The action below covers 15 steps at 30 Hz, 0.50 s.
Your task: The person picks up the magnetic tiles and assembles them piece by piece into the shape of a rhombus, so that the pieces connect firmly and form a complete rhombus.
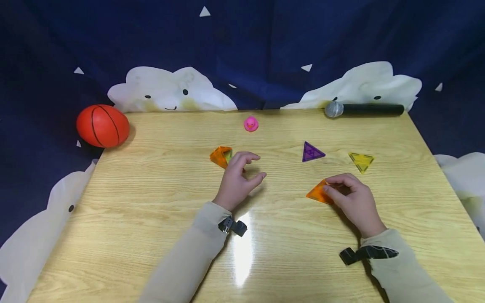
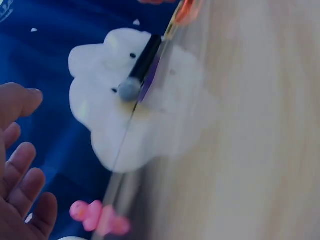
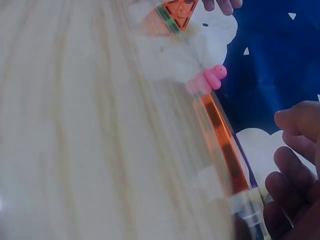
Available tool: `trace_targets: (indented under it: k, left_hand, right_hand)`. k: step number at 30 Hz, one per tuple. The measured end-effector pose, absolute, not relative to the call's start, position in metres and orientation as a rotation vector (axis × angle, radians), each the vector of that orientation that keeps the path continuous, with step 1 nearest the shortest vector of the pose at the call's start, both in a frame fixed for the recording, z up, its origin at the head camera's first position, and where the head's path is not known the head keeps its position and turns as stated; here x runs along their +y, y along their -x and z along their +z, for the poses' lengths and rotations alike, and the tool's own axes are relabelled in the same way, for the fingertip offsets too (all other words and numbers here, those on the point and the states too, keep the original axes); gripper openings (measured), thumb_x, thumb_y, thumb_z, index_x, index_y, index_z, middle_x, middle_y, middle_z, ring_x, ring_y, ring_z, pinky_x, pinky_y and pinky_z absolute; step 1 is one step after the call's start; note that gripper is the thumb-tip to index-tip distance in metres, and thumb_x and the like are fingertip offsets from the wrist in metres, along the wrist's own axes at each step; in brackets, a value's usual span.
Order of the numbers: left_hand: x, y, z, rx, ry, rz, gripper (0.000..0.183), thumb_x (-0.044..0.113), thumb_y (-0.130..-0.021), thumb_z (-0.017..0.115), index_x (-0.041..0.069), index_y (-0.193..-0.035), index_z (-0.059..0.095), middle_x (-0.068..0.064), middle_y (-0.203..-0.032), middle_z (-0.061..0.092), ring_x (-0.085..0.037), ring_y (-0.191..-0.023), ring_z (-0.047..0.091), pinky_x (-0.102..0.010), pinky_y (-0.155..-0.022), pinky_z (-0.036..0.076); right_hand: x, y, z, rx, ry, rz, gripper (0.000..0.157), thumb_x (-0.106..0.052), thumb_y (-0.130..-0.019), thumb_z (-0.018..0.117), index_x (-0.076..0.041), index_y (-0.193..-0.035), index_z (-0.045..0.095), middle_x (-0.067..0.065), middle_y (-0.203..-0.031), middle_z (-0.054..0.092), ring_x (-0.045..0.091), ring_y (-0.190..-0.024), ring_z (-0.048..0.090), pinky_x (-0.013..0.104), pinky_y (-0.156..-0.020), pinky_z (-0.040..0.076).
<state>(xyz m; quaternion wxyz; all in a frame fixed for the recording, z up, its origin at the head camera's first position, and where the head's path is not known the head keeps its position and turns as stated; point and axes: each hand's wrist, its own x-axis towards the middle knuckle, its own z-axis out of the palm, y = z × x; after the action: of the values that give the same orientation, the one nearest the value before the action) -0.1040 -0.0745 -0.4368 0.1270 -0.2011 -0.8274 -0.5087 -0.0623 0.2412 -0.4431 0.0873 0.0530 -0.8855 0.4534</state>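
My left hand [image 1: 240,176] is over the middle of the table, fingers bent and parted, with nothing between them. Just behind its knuckles stands a small raised shape of orange triangular tiles [image 1: 219,157], with a green-edged tile [image 3: 168,20] showing in the right wrist view. My right hand [image 1: 350,198] hovers with loosely bent fingers over a flat orange triangular tile [image 1: 316,193]. Its thumb and index finger overlap that tile in the head view, but in the right wrist view the hand [image 3: 297,185] is raised off it.
Beyond the right hand lie a purple triangular tile [image 1: 312,152] and a yellow triangular tile [image 1: 361,160]. A pink duck [image 1: 251,124] sits near the back edge. A microphone [image 1: 369,110] lies at the back right; a red ball [image 1: 103,126] rests at the back left corner.
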Motion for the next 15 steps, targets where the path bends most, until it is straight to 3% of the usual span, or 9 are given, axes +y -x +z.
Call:
trace_targets:
  k: [9,15]
  left_hand:
    - [-0.042,0.101,-0.443,-2.566,0.663,-1.523,0.047,0.020,-0.087,0.080,0.010,-0.128,0.061,-0.001,-0.127,0.060,-0.024,-0.112,0.058,-0.038,-0.097,0.048]
    - [-0.024,0.096,-0.445,-2.605,0.673,-1.539,0.044,0.024,-0.088,0.079,0.013,-0.128,0.063,0.000,-0.124,0.061,-0.021,-0.110,0.058,-0.031,-0.098,0.046]
  right_hand:
    - [0.261,0.073,-0.445,-2.621,-0.087,1.290,0.023,-0.014,-0.090,0.076,-0.002,-0.109,0.073,0.005,-0.098,0.066,-0.002,-0.080,0.059,0.009,-0.071,0.046]
    - [0.277,0.081,-0.445,-2.664,-0.001,1.229,0.027,-0.022,-0.092,0.075,-0.003,-0.112,0.073,-0.003,-0.098,0.065,-0.003,-0.082,0.057,0.008,-0.072,0.043]
